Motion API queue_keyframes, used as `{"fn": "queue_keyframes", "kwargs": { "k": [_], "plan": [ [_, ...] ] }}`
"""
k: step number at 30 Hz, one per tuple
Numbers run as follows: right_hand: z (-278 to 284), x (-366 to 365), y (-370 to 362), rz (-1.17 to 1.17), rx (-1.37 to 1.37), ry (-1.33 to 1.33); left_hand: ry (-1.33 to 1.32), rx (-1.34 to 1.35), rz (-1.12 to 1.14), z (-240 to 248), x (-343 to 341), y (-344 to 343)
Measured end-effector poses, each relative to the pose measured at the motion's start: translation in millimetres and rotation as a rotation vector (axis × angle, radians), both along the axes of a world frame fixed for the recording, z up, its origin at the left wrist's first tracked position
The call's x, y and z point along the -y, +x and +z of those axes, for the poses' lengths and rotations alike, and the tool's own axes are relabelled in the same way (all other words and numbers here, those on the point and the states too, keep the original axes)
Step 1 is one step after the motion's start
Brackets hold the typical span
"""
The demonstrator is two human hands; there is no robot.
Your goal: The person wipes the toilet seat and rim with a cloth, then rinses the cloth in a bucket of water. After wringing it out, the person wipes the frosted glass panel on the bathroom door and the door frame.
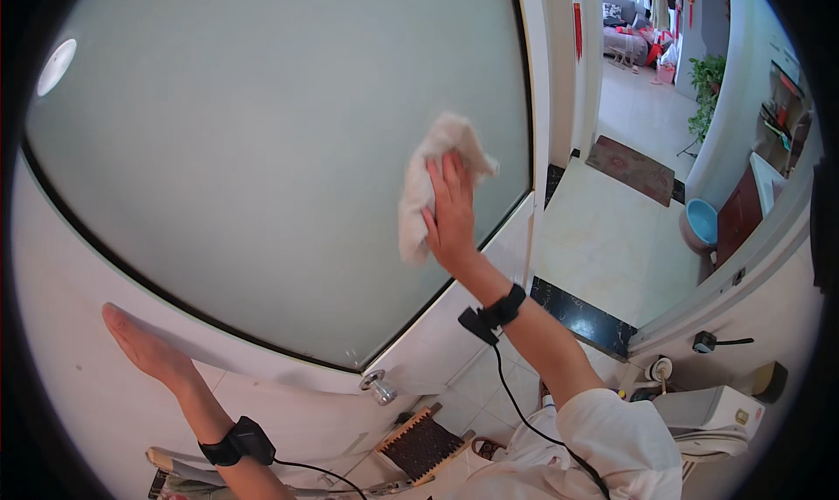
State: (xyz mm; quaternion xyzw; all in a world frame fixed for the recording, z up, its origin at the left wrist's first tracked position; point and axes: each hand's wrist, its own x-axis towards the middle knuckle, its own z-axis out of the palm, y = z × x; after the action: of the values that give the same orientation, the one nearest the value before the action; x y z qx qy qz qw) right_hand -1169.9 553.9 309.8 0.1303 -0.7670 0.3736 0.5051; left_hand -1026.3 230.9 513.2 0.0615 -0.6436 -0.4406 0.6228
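My right hand (452, 207) presses a fluffy white cloth (418, 204) against a large frosted glass panel (262, 150), near the panel's right edge. Its fingers lie spread over the cloth, which bunches up beyond the fingertips. The glass sits in a white door (419, 343) with a dark seal around the pane. At the lower left, my left hand (144, 347) rests by the door's white edge, fingers stretched out and holding nothing visible; its thumb is hidden. Each wrist wears a black strap with a cable.
A round metal doorknob (378, 387) juts out below the glass. Beneath it stands a small woven stool (422, 447). Through the doorway at right are a brown mat (631, 170), a blue basin (701, 222) and a green plant (706, 93). A white appliance (708, 413) stands at the lower right.
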Motion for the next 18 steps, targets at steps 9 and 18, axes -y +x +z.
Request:
{"fn": "queue_keyframes", "kwargs": {
  "k": [9,18],
  "plan": [
    [-47.0,-21.5,5.8,0.079,0.102,-0.061,0.008,-0.023,0.019,-3.2,14.5,-3.3],
    [47.3,61.1,-8.4,0.297,-0.41,0.081,0.052,-0.041,0.038,-7.5,17.2,-5.6]
  ]
}}
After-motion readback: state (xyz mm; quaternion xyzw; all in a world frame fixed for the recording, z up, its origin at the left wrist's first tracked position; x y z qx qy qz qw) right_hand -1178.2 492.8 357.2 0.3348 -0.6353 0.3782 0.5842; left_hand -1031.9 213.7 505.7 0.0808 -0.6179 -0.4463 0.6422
